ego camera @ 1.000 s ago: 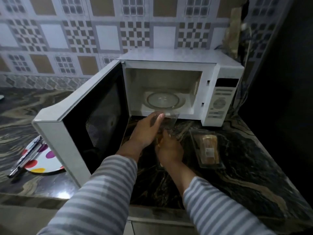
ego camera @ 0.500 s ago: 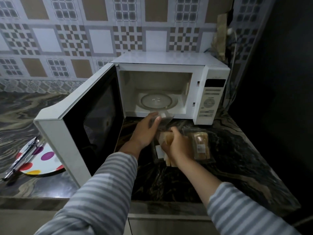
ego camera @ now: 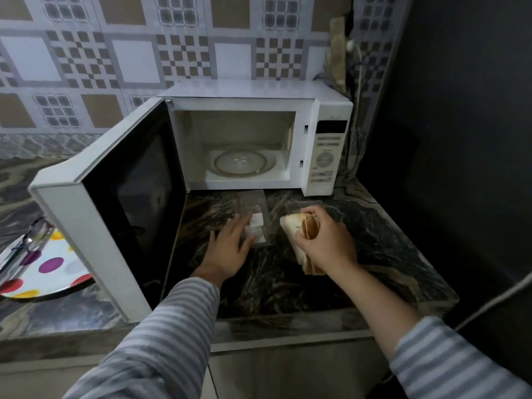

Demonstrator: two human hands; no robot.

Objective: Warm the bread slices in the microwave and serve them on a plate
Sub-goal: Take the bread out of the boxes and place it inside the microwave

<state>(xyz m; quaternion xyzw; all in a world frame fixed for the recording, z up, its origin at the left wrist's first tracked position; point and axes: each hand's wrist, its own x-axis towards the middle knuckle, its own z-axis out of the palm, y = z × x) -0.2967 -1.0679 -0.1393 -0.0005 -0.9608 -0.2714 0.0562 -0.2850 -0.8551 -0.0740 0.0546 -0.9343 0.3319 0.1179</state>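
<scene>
The right hand (ego camera: 325,240) gripped bread slices (ego camera: 299,226), the left hand (ego camera: 230,243) lay flat on clear packaging (ego camera: 254,217); the slices probably belonged flat on the microwave (ego camera: 259,93) turntable (ego camera: 241,162).

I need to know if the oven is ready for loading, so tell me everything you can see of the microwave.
The microwave is a white box standing on the dark marbled counter against the tiled wall. Its door, white-framed with a dark window, is swung wide open to the left. The pale cavity holds only a round glass turntable. A control panel with a dark display sits at the right. Neither hand touches it.
</scene>
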